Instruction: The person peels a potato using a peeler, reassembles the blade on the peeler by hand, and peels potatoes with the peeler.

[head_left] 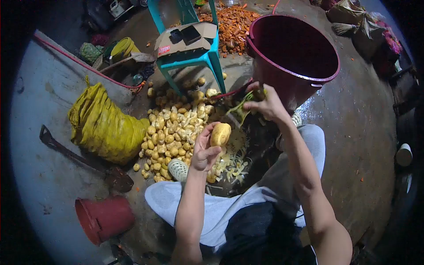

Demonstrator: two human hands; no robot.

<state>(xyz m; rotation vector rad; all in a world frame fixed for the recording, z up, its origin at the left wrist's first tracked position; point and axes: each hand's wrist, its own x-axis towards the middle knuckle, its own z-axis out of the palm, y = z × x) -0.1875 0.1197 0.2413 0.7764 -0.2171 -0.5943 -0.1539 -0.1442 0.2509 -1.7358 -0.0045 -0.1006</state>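
Observation:
In my left hand (pixel 206 149) is a potato (pixel 220 134), its pale yellow face turned up, held between thumb and fingers. My right hand (pixel 267 104) is raised to the right of it, apart from the potato, with its fingers wrapped round a yellow-green peeler (pixel 243 108). Beyond my left hand a heap of potatoes (pixel 170 128) spreads over the floor. Pale peelings (pixel 236 165) lie below the potato, between my legs.
A large dark red tub (pixel 295 48) stands front right. Left of it are a teal chair (pixel 185 62) bearing cardboard and a pile of orange pieces (pixel 229 24). A yellow sack (pixel 104 126), a shovel (pixel 118 179) and a red bucket (pixel 106 217) are at the left.

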